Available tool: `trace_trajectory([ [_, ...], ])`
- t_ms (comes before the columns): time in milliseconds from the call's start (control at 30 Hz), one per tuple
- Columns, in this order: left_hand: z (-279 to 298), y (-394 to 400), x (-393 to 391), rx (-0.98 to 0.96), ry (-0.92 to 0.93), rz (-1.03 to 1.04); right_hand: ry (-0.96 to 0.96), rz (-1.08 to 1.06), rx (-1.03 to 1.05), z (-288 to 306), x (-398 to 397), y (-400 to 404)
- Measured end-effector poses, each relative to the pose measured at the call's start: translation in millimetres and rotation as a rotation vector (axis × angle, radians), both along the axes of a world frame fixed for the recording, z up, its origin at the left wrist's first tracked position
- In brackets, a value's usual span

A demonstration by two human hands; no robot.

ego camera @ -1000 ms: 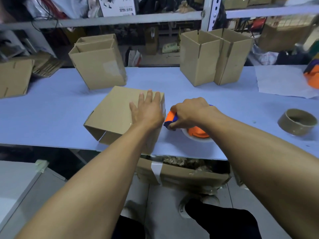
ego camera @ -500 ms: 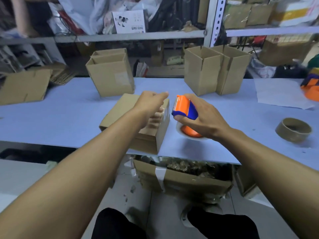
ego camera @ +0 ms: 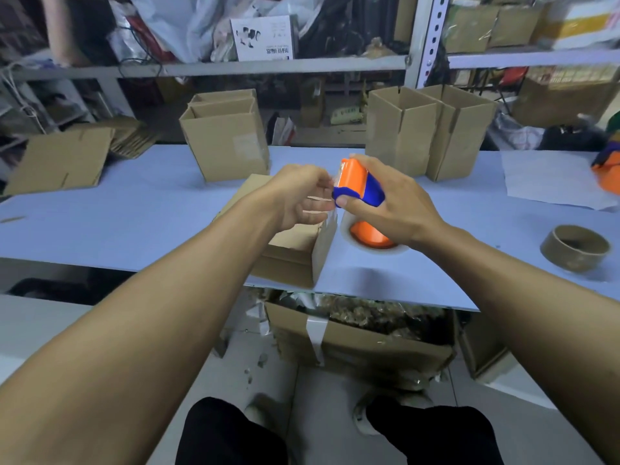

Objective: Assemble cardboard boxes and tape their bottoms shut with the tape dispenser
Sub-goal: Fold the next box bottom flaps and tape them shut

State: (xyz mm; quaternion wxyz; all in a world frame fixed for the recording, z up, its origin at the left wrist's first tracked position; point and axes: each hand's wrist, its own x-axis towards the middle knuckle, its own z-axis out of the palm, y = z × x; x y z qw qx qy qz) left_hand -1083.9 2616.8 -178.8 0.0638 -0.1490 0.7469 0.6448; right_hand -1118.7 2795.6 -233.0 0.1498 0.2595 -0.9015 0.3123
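Note:
A cardboard box [ego camera: 295,253] lies on its side at the near edge of the blue table [ego camera: 134,213], with clear tape along its right edge. My right hand [ego camera: 392,203] grips the orange and blue tape dispenser [ego camera: 357,184], raised above the table, its clear tape roll [ego camera: 372,238] hanging below. My left hand [ego camera: 302,196] hovers over the box with fingers curled, pinching at the tape end by the dispenser's blade.
Three assembled boxes stand at the back: one [ego camera: 228,142] left of centre, two [ego camera: 429,132] on the right. A flat box [ego camera: 60,162] lies far left. An empty tape core [ego camera: 575,248] sits at right, white paper [ego camera: 550,179] behind it. A carton of scraps [ego camera: 355,333] sits below the table.
My left hand lifted off the box and curled toward the dispenser's blade. My right hand raised the dispenser from the table beside the box to above it.

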Motion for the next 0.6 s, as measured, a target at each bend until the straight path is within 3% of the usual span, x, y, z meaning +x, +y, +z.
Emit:
trace_trajectory([
  [100,3,-2,-2,0.126,-0.054,0.000,-0.006,-0.001,-0.019,2,0,1],
  [333,-3,-4,-3,0.121,-0.014,-0.021,-0.035,0.020,-0.096,4,1,1],
  [500,-6,-7,-5,0.013,0.019,-0.008,-0.027,0.023,-0.058,2,-1,2],
  [600,-8,-10,-11,-0.205,0.076,-0.011,-0.019,-0.005,0.062,-2,-6,-1],
])
